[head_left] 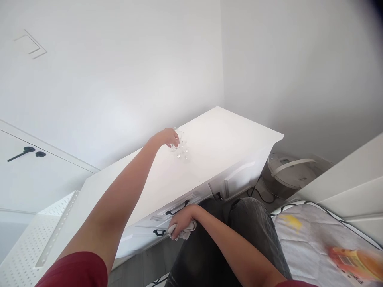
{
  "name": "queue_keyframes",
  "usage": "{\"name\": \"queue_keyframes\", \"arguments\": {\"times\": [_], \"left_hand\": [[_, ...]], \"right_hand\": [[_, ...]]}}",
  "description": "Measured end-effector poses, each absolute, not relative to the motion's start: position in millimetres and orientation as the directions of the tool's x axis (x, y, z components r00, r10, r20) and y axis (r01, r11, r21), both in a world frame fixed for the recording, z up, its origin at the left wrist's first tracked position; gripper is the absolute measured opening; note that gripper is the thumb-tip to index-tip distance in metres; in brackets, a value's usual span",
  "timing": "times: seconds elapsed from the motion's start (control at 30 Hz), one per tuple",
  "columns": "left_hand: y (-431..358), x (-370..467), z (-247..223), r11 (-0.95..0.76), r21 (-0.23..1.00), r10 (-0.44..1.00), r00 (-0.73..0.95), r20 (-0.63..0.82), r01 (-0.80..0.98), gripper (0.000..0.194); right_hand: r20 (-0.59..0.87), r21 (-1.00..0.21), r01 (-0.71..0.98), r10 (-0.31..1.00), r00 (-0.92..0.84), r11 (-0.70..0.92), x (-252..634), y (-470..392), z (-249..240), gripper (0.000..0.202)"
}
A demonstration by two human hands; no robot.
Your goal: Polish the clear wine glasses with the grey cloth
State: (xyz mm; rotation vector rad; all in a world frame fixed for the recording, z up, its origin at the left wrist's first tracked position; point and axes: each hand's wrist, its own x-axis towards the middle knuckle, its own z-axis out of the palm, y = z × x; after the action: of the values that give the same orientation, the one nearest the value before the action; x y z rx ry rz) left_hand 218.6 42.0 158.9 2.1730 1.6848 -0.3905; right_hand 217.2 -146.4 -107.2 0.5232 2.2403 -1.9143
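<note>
At the far left, a black door handle is sticking out from a white door, and a perforated white panel is lying along the near left end of the white tabletop. The left arm, in a dark red sleeve, is stretching over the tabletop, and the left hand is closing its fingers on clear glassware, which is standing near the back edge, by the wall; the count and exact shapes are blending into the white surface. Lower down, just in front of the black drawer handles, the right hand is gripping a crumpled pale cloth, hanging over the person's dark jeans. Further right, a lidded appliance with a curved handle is sitting beside the cabinet, a dark cord lying near it. At the lower right, a blurred orange package is resting on a quilted mat.
</note>
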Motion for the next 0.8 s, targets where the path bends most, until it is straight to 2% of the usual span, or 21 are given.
{"name": "queue_keyframes", "arguments": {"times": [0.1, 0.27, 0.43, 0.63, 0.8], "left_hand": [[35.9, 204.4, 161.3, -0.191, 0.091, 0.877, 0.211, -0.431, 0.977, 0.029], [25.1, 173.6, 163.4, -0.152, 0.073, 0.887, 0.169, -0.430, 0.986, 0.033], [7.6, 134.4, 166.7, -0.109, 0.042, 0.901, 0.117, -0.419, 0.993, 0.032], [-10.4, 70.2, 167.9, -0.014, -0.043, 0.939, -0.002, -0.345, 0.999, 0.040], [-21.0, 6.1, 165.3, 0.068, -0.043, 0.942, -0.079, -0.325, 0.997, 0.042]], "right_hand": [[-0.290, -0.935, 0.301, 0.087, -0.953, 0.187, 214.9, -143.7, -113.7, 0.032], [-0.262, -0.935, 0.272, 0.074, -0.962, 0.230, 212.5, -141.8, -120.6, 0.034], [-0.269, -0.929, 0.287, 0.106, -0.957, 0.234, 209.5, -142.9, -125.6, 0.033], [-0.280, -0.923, 0.305, 0.134, -0.951, 0.237, 210.4, -144.4, -126.1, 0.032], [-0.304, -0.910, 0.328, 0.133, -0.944, 0.252, 211.8, -146.3, -124.2, 0.028]]}}
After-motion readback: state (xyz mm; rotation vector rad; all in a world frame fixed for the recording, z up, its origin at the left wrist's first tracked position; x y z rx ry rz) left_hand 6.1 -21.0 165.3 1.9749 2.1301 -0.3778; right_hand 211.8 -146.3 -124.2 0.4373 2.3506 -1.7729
